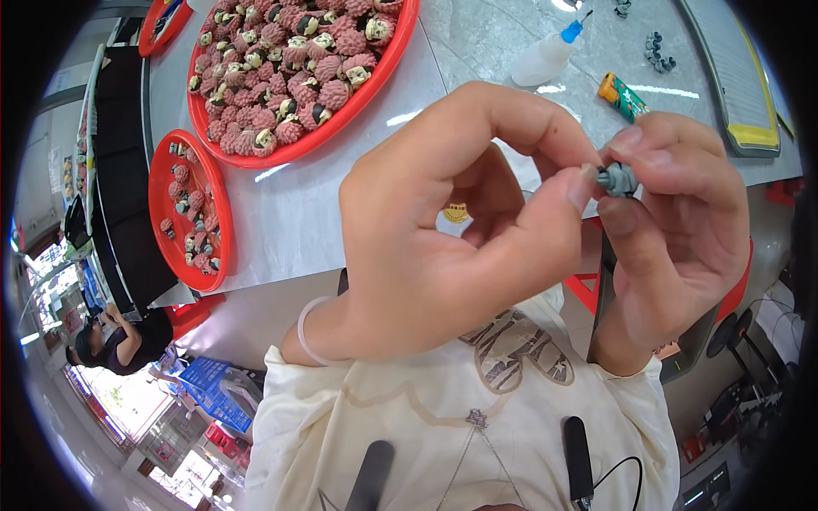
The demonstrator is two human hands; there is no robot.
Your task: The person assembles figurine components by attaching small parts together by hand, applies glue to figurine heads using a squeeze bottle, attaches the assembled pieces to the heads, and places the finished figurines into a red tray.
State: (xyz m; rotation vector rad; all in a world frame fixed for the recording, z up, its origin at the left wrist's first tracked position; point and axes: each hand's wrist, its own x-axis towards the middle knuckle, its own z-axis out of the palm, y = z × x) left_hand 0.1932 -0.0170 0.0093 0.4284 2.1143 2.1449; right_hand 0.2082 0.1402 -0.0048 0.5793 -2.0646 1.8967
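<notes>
A small grey-green figurine part [619, 180] with a darker end is held up between my two hands, above the near edge of the table. My right hand [677, 221] is closed on it, thumb below and fingertips above. From the other side, the thumb and forefinger of my left hand [452, 230] pinch its darker end; the fingertips cover much of that end. Several similar grey pieces [655, 53] lie on the table beyond my right hand.
A large red tray [407, 64] of pink and cream figurines and a smaller red tray [223, 230] stand at left. Past my hands are a white squeeze bottle [543, 61], a lighter [624, 97] and a yellow-edged tray [754, 136]. Another person [128, 341] sits far left.
</notes>
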